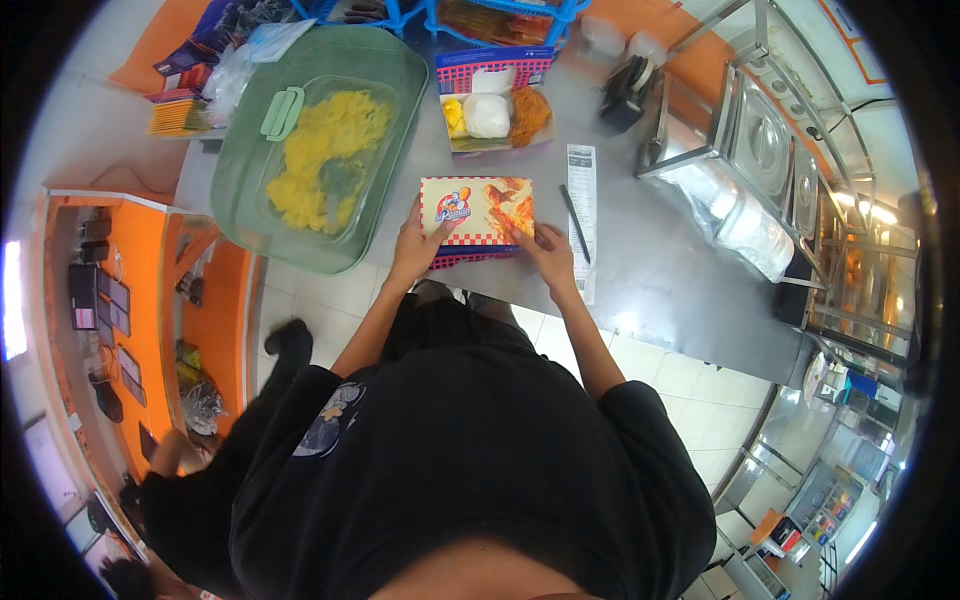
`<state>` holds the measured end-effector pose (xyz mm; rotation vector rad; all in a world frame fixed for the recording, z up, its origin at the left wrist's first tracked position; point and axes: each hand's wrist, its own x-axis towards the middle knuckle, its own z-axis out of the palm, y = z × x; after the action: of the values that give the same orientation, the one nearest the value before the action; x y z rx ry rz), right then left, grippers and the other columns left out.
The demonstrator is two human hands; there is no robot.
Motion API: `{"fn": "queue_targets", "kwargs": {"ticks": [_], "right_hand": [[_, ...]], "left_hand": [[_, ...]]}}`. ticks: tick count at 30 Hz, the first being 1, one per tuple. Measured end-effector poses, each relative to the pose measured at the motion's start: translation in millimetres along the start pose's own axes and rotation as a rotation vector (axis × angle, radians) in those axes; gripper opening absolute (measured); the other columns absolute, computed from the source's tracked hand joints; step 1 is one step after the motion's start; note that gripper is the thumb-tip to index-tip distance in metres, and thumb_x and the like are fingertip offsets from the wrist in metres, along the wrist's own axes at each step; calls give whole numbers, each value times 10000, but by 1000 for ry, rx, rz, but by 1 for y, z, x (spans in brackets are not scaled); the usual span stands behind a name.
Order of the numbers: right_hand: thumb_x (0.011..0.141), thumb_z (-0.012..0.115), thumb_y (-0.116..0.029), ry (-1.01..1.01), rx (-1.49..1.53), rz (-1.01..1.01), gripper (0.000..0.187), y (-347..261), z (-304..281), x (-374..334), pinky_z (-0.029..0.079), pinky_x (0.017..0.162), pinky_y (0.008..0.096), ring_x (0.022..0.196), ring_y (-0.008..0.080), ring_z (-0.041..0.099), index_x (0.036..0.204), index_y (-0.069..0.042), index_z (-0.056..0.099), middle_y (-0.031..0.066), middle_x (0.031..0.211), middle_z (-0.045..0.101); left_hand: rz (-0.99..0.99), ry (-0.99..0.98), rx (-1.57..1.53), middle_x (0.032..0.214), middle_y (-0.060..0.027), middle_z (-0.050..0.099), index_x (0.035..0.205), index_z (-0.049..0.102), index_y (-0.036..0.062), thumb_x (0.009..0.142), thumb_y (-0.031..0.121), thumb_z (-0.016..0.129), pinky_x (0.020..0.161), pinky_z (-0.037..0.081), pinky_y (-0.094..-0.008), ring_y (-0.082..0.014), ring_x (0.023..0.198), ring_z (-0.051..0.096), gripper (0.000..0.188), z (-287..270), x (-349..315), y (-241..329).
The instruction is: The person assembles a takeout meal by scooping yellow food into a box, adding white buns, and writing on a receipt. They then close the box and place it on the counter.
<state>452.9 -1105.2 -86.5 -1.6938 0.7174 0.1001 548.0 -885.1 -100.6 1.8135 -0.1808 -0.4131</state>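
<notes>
A closed cardboard food box (478, 208) with a cream lid, a red checkered border and a picture of chicken lies at the near edge of the steel table. My left hand (412, 250) grips its left side, the thumb on the lid's lower left corner. On the right side, my right hand (550, 256) holds the lower right corner. Just beyond it stands an open food box (538, 146) with its lid raised. Inside are a white mound of rice (487, 116), a brown fried piece (529, 116) and some yellow food (453, 118).
Left of the boxes sits a large green-lidded tub (397, 85) with yellow food showing through. A pen (575, 223) lies over a paper slip (583, 165) on the steel table (660, 280). Blue baskets (500, 40) line the back; a steel food warmer (745, 150) stands right. Another person (190, 510) is at lower left.
</notes>
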Motion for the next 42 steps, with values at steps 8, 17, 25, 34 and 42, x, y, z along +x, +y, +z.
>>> {"fn": "queue_targets", "kwargs": {"ticks": [8, 17, 25, 34, 42], "right_hand": [[775, 689, -498, 31, -293, -184, 591, 15, -4, 10, 458, 847, 333, 981, 248, 579, 1127, -27, 629, 183, 1135, 559], [821, 642, -476, -131, -255, -72, 515, 4, -33, 40, 475, 639, 288, 709, 174, 602, 1110, -50, 645, 116, 835, 627], [838, 663, -354, 631, 155, -85, 373, -85, -150, 227, 464, 636, 351, 831, 188, 568, 1006, -21, 647, 87, 924, 639], [848, 674, -192, 364, 1089, -248, 163, -51, -137, 243, 500, 698, 267, 794, 158, 598, 840, -59, 580, 64, 875, 621], [853, 658, -139, 618, 257, -125, 174, -24, -126, 227, 495, 671, 254, 715, 143, 602, 802, 12, 589, 66, 738, 609]], "left_hand": [[-3, 41, -59, 1141, -193, 565, 1269, 322, -22, 809, 225, 712, 877, 461, -336, -227, 1004, 591, 651, 0, 9, -4], [-45, 104, -61, 1021, -204, 635, 1418, 175, 99, 771, 308, 745, 808, 506, -335, -221, 921, 647, 887, 4, 17, 16], [-239, 97, -414, 1117, -187, 585, 1454, 126, 104, 788, 220, 735, 764, 532, -323, -214, 933, 631, 910, 0, 8, 42], [-339, 175, -819, 1279, -162, 462, 1464, 3, 190, 849, 133, 656, 807, 535, -369, -232, 1064, 574, 898, -26, 10, 76], [-418, 101, -1113, 1050, -150, 639, 1235, 455, -20, 931, 234, 528, 709, 573, -359, -214, 862, 665, 403, -23, 10, 61]]}}
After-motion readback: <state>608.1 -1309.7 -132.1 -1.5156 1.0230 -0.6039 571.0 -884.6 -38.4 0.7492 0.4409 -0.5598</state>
